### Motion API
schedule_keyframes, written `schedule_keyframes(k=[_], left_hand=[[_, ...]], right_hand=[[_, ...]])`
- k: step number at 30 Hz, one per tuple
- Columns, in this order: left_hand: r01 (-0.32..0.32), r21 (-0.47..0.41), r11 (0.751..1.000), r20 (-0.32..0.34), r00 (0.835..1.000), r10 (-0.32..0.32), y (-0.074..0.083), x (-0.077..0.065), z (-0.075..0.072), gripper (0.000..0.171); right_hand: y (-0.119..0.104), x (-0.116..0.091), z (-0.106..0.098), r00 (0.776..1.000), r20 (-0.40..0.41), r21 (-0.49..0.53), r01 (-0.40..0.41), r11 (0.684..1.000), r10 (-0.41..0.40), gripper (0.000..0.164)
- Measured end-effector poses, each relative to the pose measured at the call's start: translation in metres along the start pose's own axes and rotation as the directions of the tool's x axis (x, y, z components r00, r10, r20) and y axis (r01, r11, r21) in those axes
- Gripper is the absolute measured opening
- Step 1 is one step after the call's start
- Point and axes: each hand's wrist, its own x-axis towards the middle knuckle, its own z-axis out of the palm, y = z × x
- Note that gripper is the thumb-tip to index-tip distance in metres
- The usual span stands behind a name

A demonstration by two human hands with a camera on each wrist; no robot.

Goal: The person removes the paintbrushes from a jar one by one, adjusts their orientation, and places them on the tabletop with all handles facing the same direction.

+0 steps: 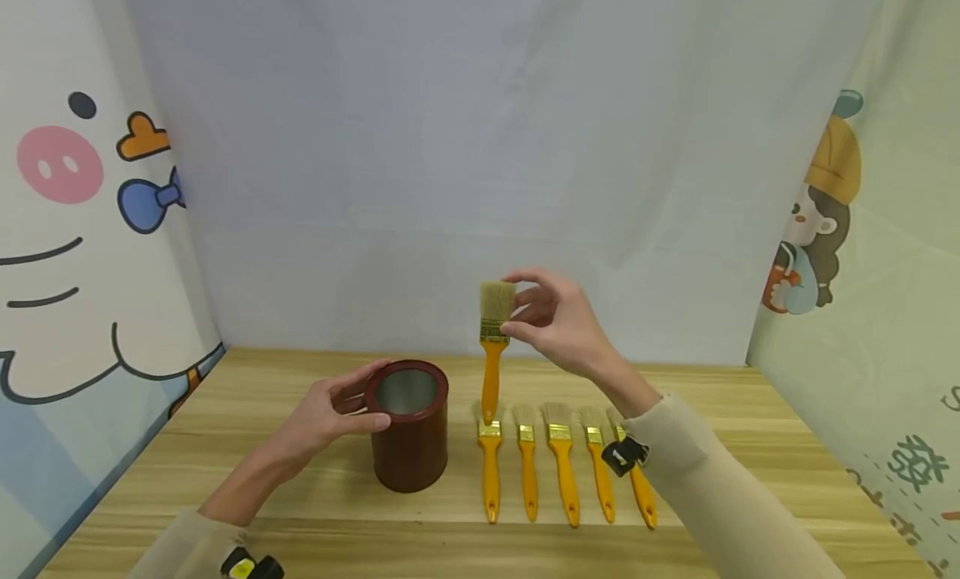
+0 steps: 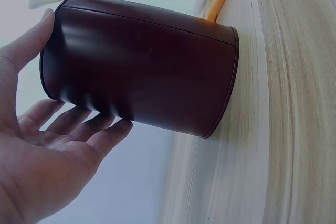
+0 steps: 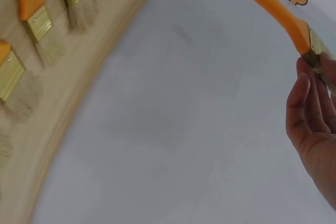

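Note:
My left hand (image 1: 326, 412) holds a dark red-brown metal can (image 1: 409, 452) near its top, thumb and fingers round opposite sides. The can stands upright and lidless on the table, its grey inside visible from above. In the left wrist view, the thumb lies at the rim of the can (image 2: 142, 66). Up and to the right of the can, my right hand (image 1: 562, 325) pinches a paintbrush (image 1: 491, 375) at its bristles and metal band. This brush is in the air, bristles up, with its orange handle hanging down.
Several more orange-handled paintbrushes (image 1: 562, 471) lie in a row on the wooden table (image 1: 315, 529), right of the can, bristles toward the back. A pale cloth (image 1: 450, 162) hangs behind the table. Printed cartoon cloths stand at the left and right.

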Motion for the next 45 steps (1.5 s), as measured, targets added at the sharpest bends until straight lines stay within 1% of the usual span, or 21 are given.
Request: schedule_keyframes(k=[11,19,31,37,40,45], left_hand=[[-0.011,0.009,1.0,0.007,1.0,0.011,0.001,-0.001,-0.001,0.077],[-0.005,0.013,1.0,-0.001,1.0,0.005,0.002,-0.001,-0.001,0.078],[-0.007,0.007,1.0,-0.008,1.0,0.007,0.003,-0.002,0.0,0.077],[-0.005,0.007,1.0,-0.009,1.0,0.005,0.003,-0.002,0.0,0.077],[-0.003,0.007,1.0,-0.01,1.0,0.003,0.003,-0.002,0.001,0.078],[0.001,0.005,1.0,-0.008,1.0,-0.001,0.003,-0.001,0.002,0.077]], right_hand=[[0.033,-0.037,-0.012,0.995,-0.009,-0.026,-0.104,0.994,0.104,0.053],[0.053,-0.059,-0.027,0.988,-0.022,-0.048,-0.155,0.987,0.154,0.051],[0.071,-0.093,-0.071,0.975,-0.038,-0.096,-0.22,0.971,0.217,0.053],[0.079,-0.109,-0.095,0.968,-0.019,-0.091,-0.25,0.964,0.25,0.054],[0.083,-0.116,-0.108,0.962,-0.011,-0.114,-0.271,0.956,0.271,0.054],[0.092,-0.128,-0.128,0.945,0.005,-0.157,-0.322,0.934,0.327,0.054]])
